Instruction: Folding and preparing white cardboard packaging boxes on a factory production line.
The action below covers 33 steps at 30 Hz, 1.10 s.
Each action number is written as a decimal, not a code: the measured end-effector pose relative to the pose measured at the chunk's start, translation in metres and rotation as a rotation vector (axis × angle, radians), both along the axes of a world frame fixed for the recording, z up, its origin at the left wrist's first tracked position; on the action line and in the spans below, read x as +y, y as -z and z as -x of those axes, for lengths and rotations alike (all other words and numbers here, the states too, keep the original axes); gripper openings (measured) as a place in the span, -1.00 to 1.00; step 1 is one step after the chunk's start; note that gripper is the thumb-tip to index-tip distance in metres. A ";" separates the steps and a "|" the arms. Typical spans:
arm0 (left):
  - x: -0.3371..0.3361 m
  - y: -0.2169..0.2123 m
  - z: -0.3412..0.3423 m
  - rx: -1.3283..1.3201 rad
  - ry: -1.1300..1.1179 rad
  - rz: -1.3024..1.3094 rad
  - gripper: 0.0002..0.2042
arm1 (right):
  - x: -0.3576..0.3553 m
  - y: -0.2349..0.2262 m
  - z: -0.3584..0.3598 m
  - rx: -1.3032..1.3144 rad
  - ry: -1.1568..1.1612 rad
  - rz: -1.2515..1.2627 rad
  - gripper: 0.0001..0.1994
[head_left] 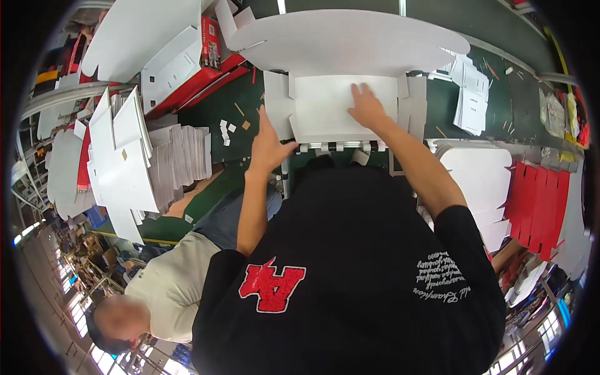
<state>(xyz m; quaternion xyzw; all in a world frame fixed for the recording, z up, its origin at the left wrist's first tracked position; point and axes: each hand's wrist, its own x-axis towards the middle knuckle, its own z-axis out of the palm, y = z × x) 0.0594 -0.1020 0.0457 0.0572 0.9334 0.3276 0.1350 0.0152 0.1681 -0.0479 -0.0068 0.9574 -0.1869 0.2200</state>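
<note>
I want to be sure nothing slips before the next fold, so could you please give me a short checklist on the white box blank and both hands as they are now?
1. Right hand lies flat, palm down, on the white cardboard blank: ok.
2. Left hand is at the blank's left edge, fingers pointing up along it: ok, though whether it grips the flap cannot be told.
3. Blank lies flat on the green table: ok.
4. Large white sheet overlaps the blank's far edge: not ok, it may hinder folding.
5. Stack of white blanks stands apart to the left: ok.
6. Near edge of the blank, behind the black shirt: cannot tell.
</note>
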 end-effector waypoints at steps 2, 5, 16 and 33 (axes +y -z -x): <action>0.004 0.000 -0.010 0.025 -0.088 0.106 0.11 | -0.014 -0.042 0.016 0.488 -0.365 0.176 -0.34; 0.005 0.008 -0.014 0.067 -0.106 0.163 0.11 | -0.042 -0.148 0.059 1.362 -0.192 -0.056 -0.45; 0.024 0.044 -0.018 0.142 -0.032 0.126 -0.31 | -0.020 -0.230 0.077 0.616 -0.227 -0.297 -0.60; -0.001 0.086 0.055 -0.174 -0.112 -0.363 -0.50 | -0.032 -0.209 0.039 0.777 -0.134 -0.214 -0.70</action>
